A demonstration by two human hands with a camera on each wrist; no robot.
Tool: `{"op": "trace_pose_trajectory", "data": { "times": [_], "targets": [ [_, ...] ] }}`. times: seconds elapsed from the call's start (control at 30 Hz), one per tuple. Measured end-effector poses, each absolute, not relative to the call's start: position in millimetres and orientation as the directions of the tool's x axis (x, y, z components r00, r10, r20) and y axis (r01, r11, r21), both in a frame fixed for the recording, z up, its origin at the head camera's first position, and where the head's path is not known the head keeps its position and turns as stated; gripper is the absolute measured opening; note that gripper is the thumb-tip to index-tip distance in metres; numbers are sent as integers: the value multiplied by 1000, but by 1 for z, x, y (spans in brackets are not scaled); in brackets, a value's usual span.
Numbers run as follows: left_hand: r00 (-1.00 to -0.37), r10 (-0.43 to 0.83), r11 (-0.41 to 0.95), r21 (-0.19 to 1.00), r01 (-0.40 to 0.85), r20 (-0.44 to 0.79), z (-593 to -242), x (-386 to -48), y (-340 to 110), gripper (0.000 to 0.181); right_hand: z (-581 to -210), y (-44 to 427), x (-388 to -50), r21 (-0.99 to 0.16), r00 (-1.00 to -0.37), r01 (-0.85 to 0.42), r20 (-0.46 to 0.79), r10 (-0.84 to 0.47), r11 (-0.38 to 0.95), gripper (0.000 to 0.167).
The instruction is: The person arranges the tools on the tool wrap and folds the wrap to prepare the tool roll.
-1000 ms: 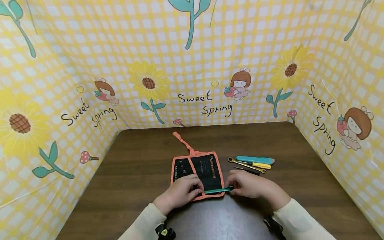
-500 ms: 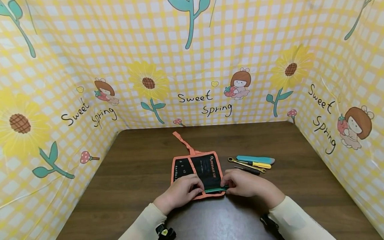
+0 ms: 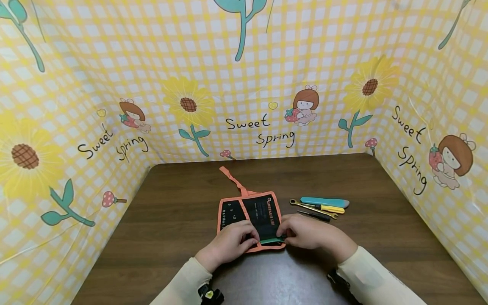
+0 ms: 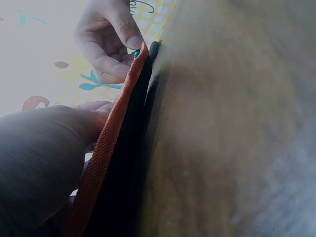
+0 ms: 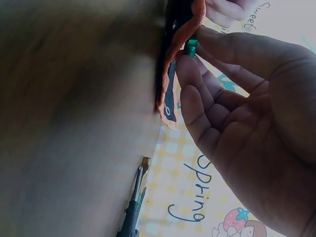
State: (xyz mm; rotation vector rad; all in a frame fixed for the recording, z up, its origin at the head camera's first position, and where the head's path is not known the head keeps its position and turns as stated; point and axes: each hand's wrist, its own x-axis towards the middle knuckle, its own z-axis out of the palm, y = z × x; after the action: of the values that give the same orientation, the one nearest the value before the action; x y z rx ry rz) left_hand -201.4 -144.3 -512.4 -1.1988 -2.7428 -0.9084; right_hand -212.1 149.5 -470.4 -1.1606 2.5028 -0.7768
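Note:
A black pouch with orange edging (image 3: 263, 216) lies on the table, a green tool (image 3: 270, 241) across its near part. My right hand (image 3: 314, 234) pinches the tool's right end at the pouch's right edge; in the right wrist view thumb and fingertips meet at the green piece (image 5: 190, 47). Curled fingers of my left hand (image 3: 228, 242) pinch the pouch near its orange divider, by the tool's left end. In the left wrist view, the left hand (image 4: 44, 153) lies along the orange edging (image 4: 106, 143); its fingertips are partly hidden.
Right of the pouch on the brown table (image 3: 171, 220) lie a light blue tool (image 3: 324, 202), a yellow-handled tool (image 3: 331, 209), a gold wrench (image 3: 305, 206) and a black-handled tool (image 3: 318, 216). An orange strap (image 3: 233, 180) extends behind the pouch. Checked cloth (image 3: 152, 55) surrounds the table.
My right hand has moved left with the green tool's end, and less of the tool sticks out past the pouch's right edge. The left hand has stayed in place.

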Motion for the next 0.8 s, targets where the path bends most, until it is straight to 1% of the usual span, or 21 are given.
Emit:
{"op": "trace_pose_trajectory", "data": {
  "times": [0.23,0.43,0.67,0.8],
  "targets": [
    [-710,666,541,505,672,231,-511,-200,-144,7,-468,141,-212,-588,-612,-627,-33,-790,511,17],
    [-697,665,524,498,691,267,-511,-200,-144,5,-471,134,-213,-579,-597,-641,-37,-801,505,16],
    [-696,666,525,495,692,268,-513,-200,-143,6,-473,125,-213,-564,-607,-631,-68,-792,533,15],
    [-688,669,513,496,700,280,-513,-201,-143,5,-474,123,-214,-576,-603,-629,-63,-796,522,13]
  ]
}}
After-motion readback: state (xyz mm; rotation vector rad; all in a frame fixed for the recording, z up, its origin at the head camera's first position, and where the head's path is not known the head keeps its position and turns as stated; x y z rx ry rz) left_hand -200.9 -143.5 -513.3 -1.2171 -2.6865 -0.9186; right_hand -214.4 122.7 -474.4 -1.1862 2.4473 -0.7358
